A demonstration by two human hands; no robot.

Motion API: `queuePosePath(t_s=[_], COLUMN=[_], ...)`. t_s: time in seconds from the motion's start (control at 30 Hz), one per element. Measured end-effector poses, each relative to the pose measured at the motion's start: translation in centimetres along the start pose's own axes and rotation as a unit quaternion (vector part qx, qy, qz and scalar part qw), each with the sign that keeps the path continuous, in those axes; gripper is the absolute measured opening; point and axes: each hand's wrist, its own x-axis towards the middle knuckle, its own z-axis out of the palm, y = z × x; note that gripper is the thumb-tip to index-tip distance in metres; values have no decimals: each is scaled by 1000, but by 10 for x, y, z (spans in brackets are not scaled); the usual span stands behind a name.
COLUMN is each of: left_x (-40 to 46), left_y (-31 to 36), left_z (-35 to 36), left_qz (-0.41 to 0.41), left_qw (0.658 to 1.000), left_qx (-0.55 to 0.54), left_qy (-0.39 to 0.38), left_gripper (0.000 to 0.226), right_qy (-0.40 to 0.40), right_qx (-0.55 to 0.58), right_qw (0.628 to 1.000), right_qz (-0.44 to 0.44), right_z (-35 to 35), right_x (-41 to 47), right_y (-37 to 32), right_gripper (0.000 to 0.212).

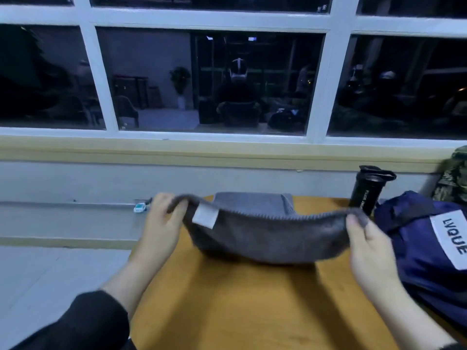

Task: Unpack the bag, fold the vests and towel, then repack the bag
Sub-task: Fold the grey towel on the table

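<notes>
A grey towel [265, 236] with a white label hangs in the air above the wooden table [240, 299], sagging in the middle. My left hand [161, 223] pinches its left top corner and my right hand [371, 251] pinches its right top corner. Behind the towel a folded grey cloth [252, 202] lies at the table's far edge. The navy bag [429, 248] with a white "LVQUE" label lies on the table at the right, beside my right hand.
A black bottle [366, 189] stands upright at the table's far right, behind the bag. Camouflage fabric [454, 178] sits at the right edge. A small white and teal object [139, 207] rests on the ledge left of the table. A window wall runs behind.
</notes>
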Motion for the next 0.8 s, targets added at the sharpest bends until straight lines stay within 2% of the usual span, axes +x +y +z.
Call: queuePosePath(t_s=[0.13, 0.2, 0.27, 0.3, 0.37, 0.43, 0.47, 0.53, 0.57, 0.63, 0.7, 0.8], left_x=[-66, -81, -82, -80, -76, -73, -73, -74, -75, -75, -65, -40], left_y=[-46, -62, -68, -67, -69, -73, -76, -80, -80, -76, -69, -60], left_z=[18, 23, 25, 25, 25, 26, 26, 27, 28, 30, 33, 41], left_qz=[-138, -162, -158, -153, -139, -127, -126, -132, -134, -120, -104, -75], left_qw=[981, 970, 968, 969, 971, 970, 969, 967, 966, 963, 958, 972], left_qx=[-51, -35, -12, -1, 17, 37, 47, 56, 58, 58, 52, 41], left_qy=[-126, -178, -195, -194, -192, -202, -207, -209, -212, -236, -261, -217], left_gripper=[27, 25, 26, 26, 25, 25, 25, 26, 26, 26, 26, 31], right_qy=[-99, -143, -168, -172, -185, -220, -250, -306, -318, -317, -332, -322], right_qx=[-1, -13, -40, -42, -34, -46, -59, -106, -133, -158, -165, -130], right_qw=[990, 983, 979, 978, 977, 970, 962, 941, 933, 930, 925, 935], right_qz=[97, 114, 111, 110, 97, 90, 89, 94, 100, 96, 78, 70], right_z=[4, 5, 5, 6, 9, 14, 18, 23, 24, 21, 20, 23], right_x=[-47, -54, -55, -54, -48, -36, -31, -25, -24, -23, -19, -6], right_y=[60, 75, 83, 84, 77, 72, 72, 80, 87, 91, 83, 69], right_gripper=[34, 42, 60, 56, 35, 28, 30, 47, 46, 25, 27, 29])
